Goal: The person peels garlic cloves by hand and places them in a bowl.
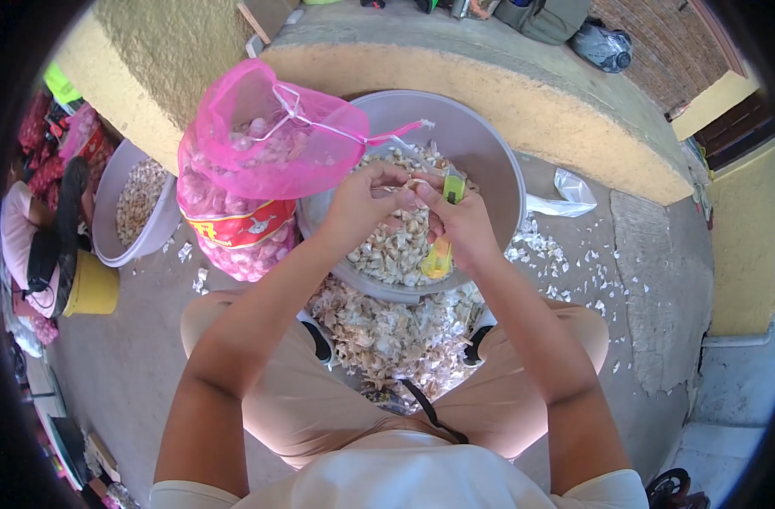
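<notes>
My left hand (372,202) pinches a small pale garlic clove (416,187) over the big grey basin (499,170). Close beside it, my right hand (466,227) is closed around a green and yellow utility knife (453,188), its fingertips meeting the left ones at the clove. The knife's yellow end sticks out below the palm; its blade cannot be made out. Loose garlic cloves (390,259) fill the bottom of the basin under both hands. A pink mesh sack (273,161) of garlic bulbs leans against the basin's left side, its top folded over with white string.
Papery garlic peelings (396,335) lie heaped between my feet, with scraps scattered to the right. A second basin (107,229) of cloves and a yellow bucket (92,287) stand at left, near another person (27,237). A curved concrete ledge (489,81) runs behind the basin.
</notes>
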The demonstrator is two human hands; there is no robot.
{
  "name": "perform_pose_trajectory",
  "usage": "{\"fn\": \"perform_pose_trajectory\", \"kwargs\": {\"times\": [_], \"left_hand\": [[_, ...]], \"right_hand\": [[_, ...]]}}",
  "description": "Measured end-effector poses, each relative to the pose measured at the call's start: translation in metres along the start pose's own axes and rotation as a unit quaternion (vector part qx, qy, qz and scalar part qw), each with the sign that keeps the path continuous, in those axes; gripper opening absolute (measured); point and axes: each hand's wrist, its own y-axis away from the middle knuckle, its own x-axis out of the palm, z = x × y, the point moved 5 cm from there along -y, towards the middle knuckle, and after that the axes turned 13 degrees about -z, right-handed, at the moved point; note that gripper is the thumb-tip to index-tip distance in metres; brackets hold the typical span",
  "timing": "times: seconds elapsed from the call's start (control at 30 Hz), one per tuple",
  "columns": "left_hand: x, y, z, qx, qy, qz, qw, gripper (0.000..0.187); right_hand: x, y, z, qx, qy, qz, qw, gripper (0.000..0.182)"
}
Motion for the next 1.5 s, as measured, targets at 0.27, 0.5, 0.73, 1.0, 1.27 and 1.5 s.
{"fn": "perform_pose_trajectory", "kwargs": {"times": [0.27, 0.5, 0.73, 1.0, 1.27, 1.5], "left_hand": [[-0.004, -0.001, -0.005, 0.015, -0.033, -0.019, 0.999, 0.020], [-0.002, 0.000, 0.006, -0.033, -0.039, -0.035, 0.998, 0.020], [-0.015, -0.018, 0.019, -0.040, -0.005, -0.055, 0.998, 0.025], [0.013, -0.003, 0.012, -0.031, -0.062, 0.059, 0.996, 0.034], [0.014, -0.003, 0.010, -0.032, -0.038, 0.059, 0.997, 0.034], [0.010, -0.003, 0.006, -0.054, -0.058, 0.087, 0.993, 0.033]], "right_hand": [[-0.009, -0.006, 0.009, -0.082, 0.108, -0.049, 0.990, 0.020], [0.002, -0.001, -0.009, -0.003, 0.015, -0.049, 0.999, 0.017], [-0.004, -0.012, -0.013, 0.079, -0.098, -0.024, 0.992, 0.021], [-0.007, -0.014, -0.010, 0.083, -0.144, -0.001, 0.986, 0.025], [-0.007, -0.010, -0.008, 0.046, -0.085, -0.005, 0.995, 0.023], [-0.010, -0.011, 0.001, 0.032, -0.044, -0.007, 0.999, 0.018]]}}
